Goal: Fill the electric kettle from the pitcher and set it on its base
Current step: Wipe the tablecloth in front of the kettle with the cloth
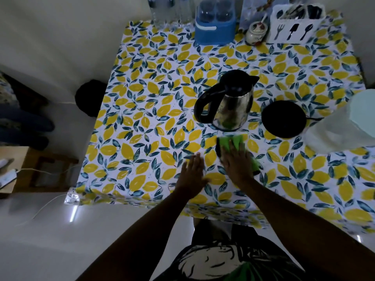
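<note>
A steel electric kettle (231,102) with a black lid and handle stands upright in the middle of the table, off its base. The round black base (284,118) lies to its right on the cloth. A translucent pitcher (343,126) with a pale lid stands at the right edge. My right hand (237,161) presses flat on a green cloth (233,142) just in front of the kettle. Flat on the table to the left of it rests my left hand (192,171), fingers spread, holding nothing.
The table wears a lemon-print cloth (142,118). Along the far edge stand clear bottles (168,11), a blue container (215,27), a small jar (256,31) and a white cutlery holder (294,23). A wooden stool (40,169) and cables lie on the floor at left.
</note>
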